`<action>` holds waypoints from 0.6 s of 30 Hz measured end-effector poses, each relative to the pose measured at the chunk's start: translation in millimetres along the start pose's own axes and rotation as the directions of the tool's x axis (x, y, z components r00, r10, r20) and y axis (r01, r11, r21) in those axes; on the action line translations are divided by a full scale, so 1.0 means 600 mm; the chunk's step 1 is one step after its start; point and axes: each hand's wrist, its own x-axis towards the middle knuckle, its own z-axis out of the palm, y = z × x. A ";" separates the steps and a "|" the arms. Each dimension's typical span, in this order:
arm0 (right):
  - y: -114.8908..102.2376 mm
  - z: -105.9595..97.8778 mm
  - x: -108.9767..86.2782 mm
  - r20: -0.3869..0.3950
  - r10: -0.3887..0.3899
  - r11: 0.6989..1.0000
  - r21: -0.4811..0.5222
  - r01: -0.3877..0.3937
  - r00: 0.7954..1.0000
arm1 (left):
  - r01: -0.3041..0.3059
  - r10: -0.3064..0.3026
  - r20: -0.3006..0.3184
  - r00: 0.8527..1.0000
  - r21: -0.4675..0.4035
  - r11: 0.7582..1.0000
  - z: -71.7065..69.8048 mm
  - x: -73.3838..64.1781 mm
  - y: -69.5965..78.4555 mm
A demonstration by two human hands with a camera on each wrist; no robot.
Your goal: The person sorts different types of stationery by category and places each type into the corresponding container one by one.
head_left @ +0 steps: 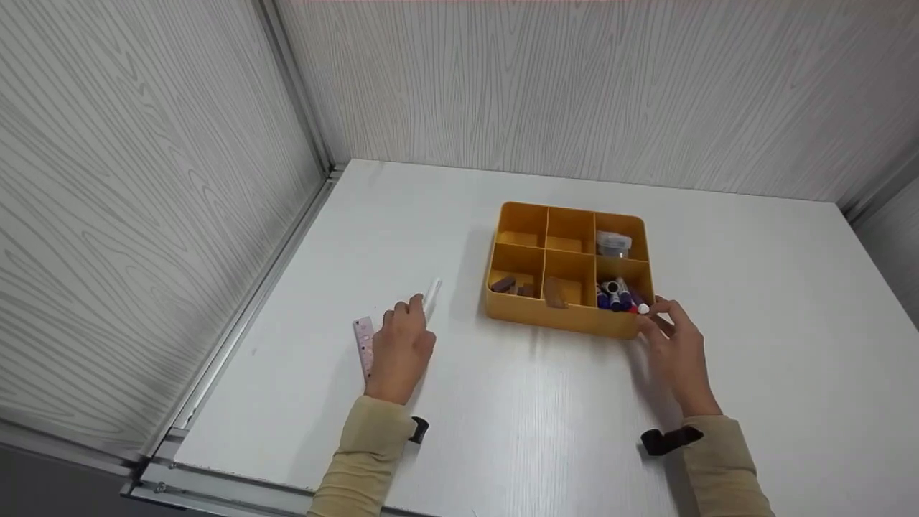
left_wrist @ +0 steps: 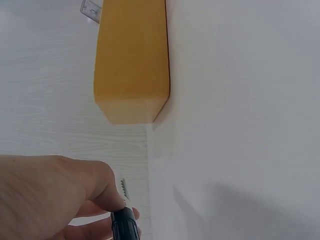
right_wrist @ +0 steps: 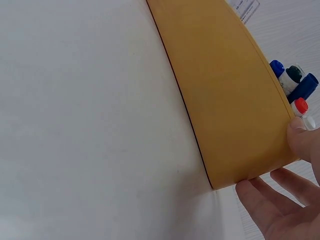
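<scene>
My left hand [head_left: 402,352] pinches a marker [head_left: 432,294] with a white barrel, over the left part of the table; its black end [left_wrist: 125,225] shows in the left wrist view. Close by on the left lies a pink ruler [head_left: 364,343], its lower end hidden by the hand. My right hand [head_left: 676,352] holds the front right corner of a yellow divided box [head_left: 553,314], thumb near the rim and fingertips against the side wall [right_wrist: 225,100]. Behind the thumb, several markers [head_left: 616,294] with blue, red and white ends stand in the front right compartment.
A small clear container [head_left: 614,244] sits in the box's back right compartment. Brownish pieces [head_left: 504,284] lie in the front left one, and a thin brown piece [head_left: 554,293] leans in the front middle. Wood-patterned panels [head_left: 574,86] wall the white table [head_left: 546,416] at the back and sides.
</scene>
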 end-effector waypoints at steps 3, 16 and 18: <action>0.002 0.000 0.000 -0.003 -0.006 1.000 0.002 0.006 1.000 | 0.000 0.000 0.001 1.000 -0.010 1.000 -0.008 0.004 0.013; 0.000 0.000 0.001 0.006 0.022 1.000 0.018 -0.022 1.000 | -0.144 0.145 -0.086 0.986 0.011 0.989 -0.024 0.023 0.101; -0.001 0.001 0.001 0.012 0.032 0.999 0.019 -0.033 0.999 | -0.191 0.190 -0.097 0.977 -0.002 0.982 -0.024 0.025 0.117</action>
